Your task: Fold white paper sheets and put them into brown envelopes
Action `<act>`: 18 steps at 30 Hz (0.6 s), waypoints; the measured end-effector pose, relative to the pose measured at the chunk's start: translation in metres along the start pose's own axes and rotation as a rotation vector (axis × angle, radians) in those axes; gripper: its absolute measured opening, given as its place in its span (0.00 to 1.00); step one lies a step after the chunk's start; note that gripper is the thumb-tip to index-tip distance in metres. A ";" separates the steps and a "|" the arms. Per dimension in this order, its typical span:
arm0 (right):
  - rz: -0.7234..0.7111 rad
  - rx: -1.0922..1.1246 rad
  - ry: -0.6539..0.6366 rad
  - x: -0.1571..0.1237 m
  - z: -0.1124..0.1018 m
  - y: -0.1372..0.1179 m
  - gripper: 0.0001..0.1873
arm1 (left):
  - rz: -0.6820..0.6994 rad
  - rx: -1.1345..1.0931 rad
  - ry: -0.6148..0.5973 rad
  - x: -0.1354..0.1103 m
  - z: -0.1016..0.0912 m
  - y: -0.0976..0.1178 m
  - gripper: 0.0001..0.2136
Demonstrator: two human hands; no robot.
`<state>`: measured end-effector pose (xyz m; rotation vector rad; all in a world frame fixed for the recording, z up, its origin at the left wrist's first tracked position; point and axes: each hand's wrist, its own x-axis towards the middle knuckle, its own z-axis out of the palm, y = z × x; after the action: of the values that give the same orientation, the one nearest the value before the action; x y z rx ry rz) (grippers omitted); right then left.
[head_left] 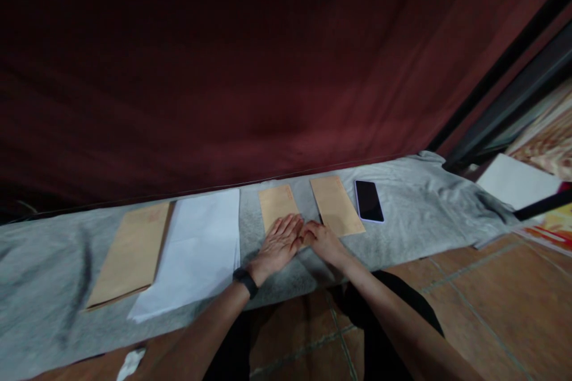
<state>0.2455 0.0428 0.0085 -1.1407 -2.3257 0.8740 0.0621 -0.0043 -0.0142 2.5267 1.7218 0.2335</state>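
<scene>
A small brown envelope lies on the grey cloth. My left hand rests flat on its near end, fingers stretched out together. My right hand sits just to the right, its fingers curled at the envelope's near right corner; whether they pinch it I cannot tell. A second small brown envelope lies right of my right hand. A black watch band circles my left wrist.
A stack of white paper and a large brown envelope lie to the left. A dark phone lies face up at the right. A dark red curtain hangs behind. Tiled floor lies at the lower right, a white sheet farther right.
</scene>
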 end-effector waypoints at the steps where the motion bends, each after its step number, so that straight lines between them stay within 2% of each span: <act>1: 0.002 -0.002 0.005 0.000 0.001 0.001 0.13 | -0.002 -0.005 -0.010 -0.006 -0.001 0.005 0.26; 7: -0.018 -0.052 -0.003 -0.002 0.001 0.002 0.11 | 0.001 -0.039 -0.045 -0.033 -0.007 0.030 0.27; 11: -0.045 -0.091 0.021 -0.005 0.002 -0.001 0.17 | -0.013 -0.068 -0.009 -0.046 -0.008 0.043 0.27; 15: -0.235 -0.095 -0.082 -0.013 0.011 -0.001 0.24 | -0.009 -0.083 0.024 -0.052 -0.007 0.050 0.27; 18: -0.263 -0.163 -0.158 -0.019 0.018 0.002 0.28 | 0.003 -0.090 0.044 -0.054 -0.006 0.050 0.27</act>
<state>0.2467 0.0222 -0.0071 -0.8229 -2.6417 0.7114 0.0882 -0.0729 -0.0057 2.4790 1.6829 0.3610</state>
